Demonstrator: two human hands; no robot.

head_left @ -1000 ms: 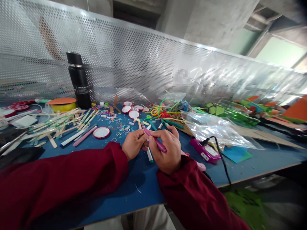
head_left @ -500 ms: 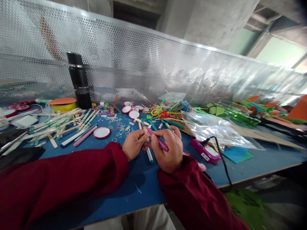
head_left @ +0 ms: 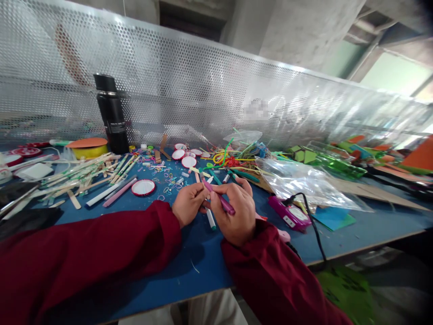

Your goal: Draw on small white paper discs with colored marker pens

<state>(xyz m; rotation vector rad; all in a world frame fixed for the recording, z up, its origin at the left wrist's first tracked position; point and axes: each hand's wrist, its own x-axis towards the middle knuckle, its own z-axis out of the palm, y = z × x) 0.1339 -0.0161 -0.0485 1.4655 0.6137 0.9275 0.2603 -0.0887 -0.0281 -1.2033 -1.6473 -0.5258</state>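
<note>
My right hand [head_left: 237,212] grips a purple marker [head_left: 221,202], which slants up to the left across its fingers. My left hand [head_left: 188,202] is closed beside it, its fingertips pinched at the marker's upper end near a small stick; what it pinches is too small to make out. Both hands rest low over the blue table [head_left: 189,266], wrists in dark red sleeves. A white marker with a teal tip [head_left: 211,220] lies on the table just under the hands.
A black flask [head_left: 111,113] stands at the back by a perforated metal screen. Wooden sticks and straws [head_left: 84,174] lie left, red-rimmed discs [head_left: 143,187] and small loops in the middle. A clear plastic bag [head_left: 304,183], a pink device with a black cable [head_left: 291,215] lie right.
The hands stay almost in place; the purple marker has tipped slightly back to the left after a small shift to the right.
</note>
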